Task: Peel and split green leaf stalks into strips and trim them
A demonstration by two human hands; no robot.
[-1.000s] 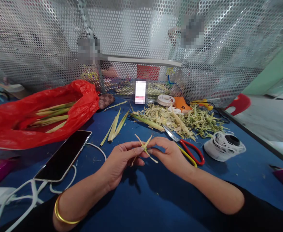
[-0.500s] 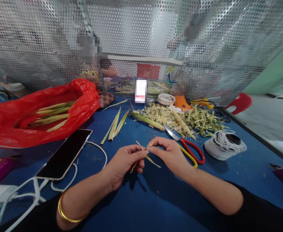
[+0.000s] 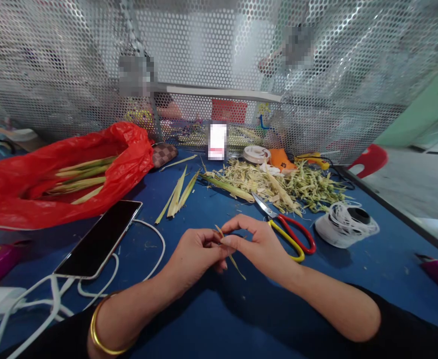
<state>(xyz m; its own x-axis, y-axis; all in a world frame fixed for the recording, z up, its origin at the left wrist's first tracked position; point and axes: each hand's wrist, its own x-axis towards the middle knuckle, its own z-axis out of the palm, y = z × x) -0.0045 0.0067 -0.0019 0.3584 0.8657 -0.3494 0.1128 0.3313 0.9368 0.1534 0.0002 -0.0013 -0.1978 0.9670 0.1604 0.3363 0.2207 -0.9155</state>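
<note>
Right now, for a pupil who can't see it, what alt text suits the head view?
A person's left hand and right hand pinch a small plant-strip piece above a blue tabletop. Red-and-yellow-handled scissors lie near the right hand, with plant scraps heaped beyond. On the left are an open red plastic bag and a smartphone.

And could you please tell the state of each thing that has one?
Leaf strip: held, partly hidden
Left hand: curled, gripping the strip
Right hand: pinching the strip
Scissors: lying, handles apart
Red bag: open
Near phone: flat, unlit, plugged in
Far screen: lit
White string: loosely tangled
</note>
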